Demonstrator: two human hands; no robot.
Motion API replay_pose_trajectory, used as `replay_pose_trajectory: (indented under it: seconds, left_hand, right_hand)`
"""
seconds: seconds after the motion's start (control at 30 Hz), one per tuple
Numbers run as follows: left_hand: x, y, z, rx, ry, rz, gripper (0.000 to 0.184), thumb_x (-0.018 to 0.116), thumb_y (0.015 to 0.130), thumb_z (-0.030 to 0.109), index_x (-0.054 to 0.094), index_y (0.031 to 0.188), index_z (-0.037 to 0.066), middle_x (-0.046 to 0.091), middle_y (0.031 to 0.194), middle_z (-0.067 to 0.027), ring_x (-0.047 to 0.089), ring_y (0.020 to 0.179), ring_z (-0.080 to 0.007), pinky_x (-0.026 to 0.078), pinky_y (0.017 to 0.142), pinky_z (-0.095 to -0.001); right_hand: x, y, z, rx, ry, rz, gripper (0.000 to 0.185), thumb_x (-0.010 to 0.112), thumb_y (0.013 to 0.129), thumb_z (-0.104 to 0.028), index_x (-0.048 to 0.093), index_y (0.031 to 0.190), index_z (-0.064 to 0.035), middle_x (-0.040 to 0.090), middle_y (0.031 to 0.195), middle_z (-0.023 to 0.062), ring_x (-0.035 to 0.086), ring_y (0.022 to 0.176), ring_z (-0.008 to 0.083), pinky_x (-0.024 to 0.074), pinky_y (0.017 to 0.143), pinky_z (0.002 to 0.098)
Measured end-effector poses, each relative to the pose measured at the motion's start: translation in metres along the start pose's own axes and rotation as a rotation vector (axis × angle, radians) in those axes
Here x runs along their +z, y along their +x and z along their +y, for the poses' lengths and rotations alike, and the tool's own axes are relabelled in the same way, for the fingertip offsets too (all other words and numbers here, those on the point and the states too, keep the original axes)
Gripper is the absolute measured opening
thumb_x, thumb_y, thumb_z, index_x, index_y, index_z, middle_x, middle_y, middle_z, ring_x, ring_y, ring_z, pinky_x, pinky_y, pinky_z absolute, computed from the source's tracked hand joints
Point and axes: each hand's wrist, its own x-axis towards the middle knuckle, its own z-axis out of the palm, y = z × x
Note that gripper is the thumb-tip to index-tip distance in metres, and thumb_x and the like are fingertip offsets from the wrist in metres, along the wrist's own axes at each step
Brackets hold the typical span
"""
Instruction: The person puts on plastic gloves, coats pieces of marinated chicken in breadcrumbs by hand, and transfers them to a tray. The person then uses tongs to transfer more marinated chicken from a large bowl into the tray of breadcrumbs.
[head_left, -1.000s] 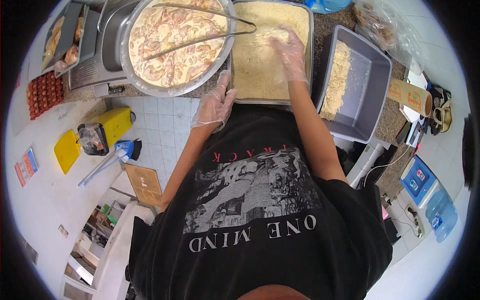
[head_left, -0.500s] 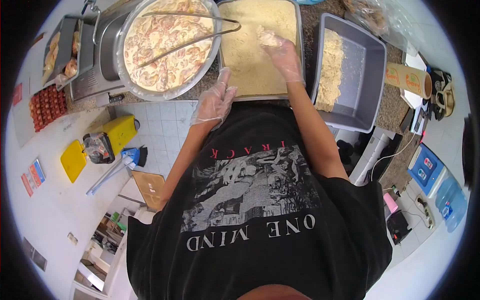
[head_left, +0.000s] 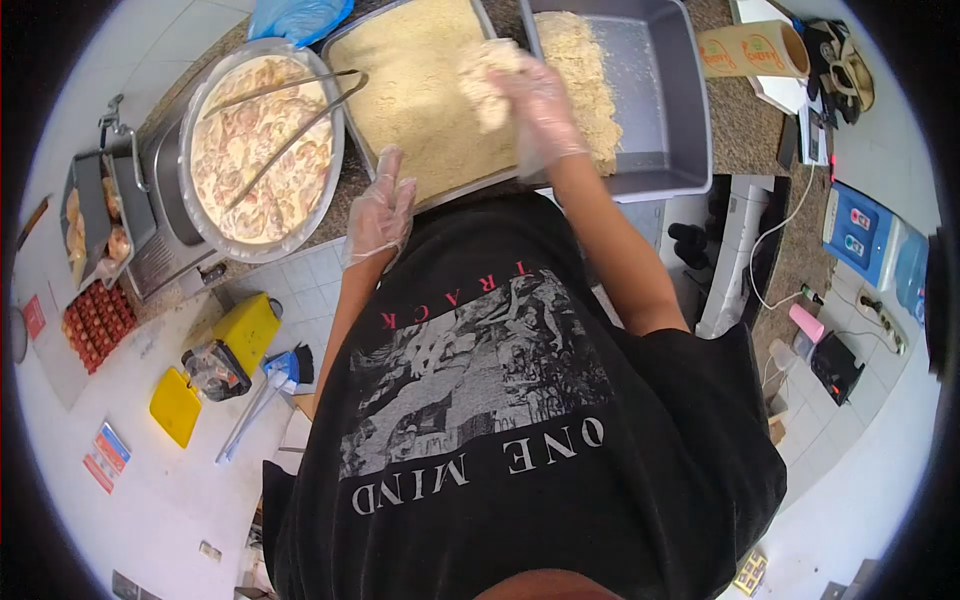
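My right hand (head_left: 545,112), in a clear plastic glove, is closed around a crumb-coated chicken piece (head_left: 487,85). It is raised over the right side of a metal tray (head_left: 350,130) of pale breading crumbs (head_left: 420,75), close to the grey bin. Also gloved, my left hand (head_left: 380,212) is at the tray's near left edge, its fingers stretched out against the rim. To its left stands a round basin (head_left: 335,165) of meat pieces in creamy batter (head_left: 262,150). Metal tongs (head_left: 290,150) lie across that basin.
Coated pieces (head_left: 580,85) line the left side of the grey bin (head_left: 690,130). Beyond it lies a printed cardboard roll (head_left: 755,50). A blue plastic bag (head_left: 298,18) sits behind the basin. At the left are a sink (head_left: 172,205) and egg trays (head_left: 98,325).
My right hand has lifted the coated piece from the crumbs and moved right towards the grey bin. My left hand stays at the tray's edge. The whole view has turned and shifted.
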Motion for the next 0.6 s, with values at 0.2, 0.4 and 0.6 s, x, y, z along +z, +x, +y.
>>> replay_pose_trajectory:
  seconds: [0.2,0.4,0.6]
  left_hand:
    - [0.000,0.002,-0.008,0.051,0.039,0.007,0.058,0.058,0.112,0.034,0.049,0.159,0.000,0.054,0.158,-0.0289,0.052,0.148,-0.0427,0.044,0.122,-0.0427]
    - [0.003,0.004,-0.013,0.034,0.054,-0.019,0.058,0.057,0.112,0.034,0.050,0.160,0.001,0.053,0.159,-0.0286,0.051,0.149,-0.0425,0.044,0.122,-0.0430]
    - [-0.007,0.006,-0.002,-0.022,0.064,-0.009,0.057,0.057,0.112,0.033,0.050,0.160,0.002,0.054,0.159,-0.0274,0.053,0.147,-0.0423,0.045,0.121,-0.0432]
  right_hand:
    - [-0.120,-0.033,-0.133,0.125,-0.496,0.174,0.030,0.079,0.099,-0.026,0.077,0.122,-0.0060,0.080,0.110,0.0061,0.074,0.093,0.0143,0.0594,0.087,0.0283]
    - [-0.209,-0.004,-0.133,0.735,-1.321,-0.481,0.026,0.076,0.100,-0.040,0.082,0.105,-0.0151,0.076,0.087,-0.0034,0.063,0.069,0.0062,0.0479,0.057,0.0268]
    - [-0.257,0.010,-0.068,0.350,-1.756,-0.690,0.037,0.070,0.101,-0.042,0.076,0.109,-0.0064,0.076,0.108,0.0170,0.071,0.104,0.0376,0.0536,0.092,0.0470]
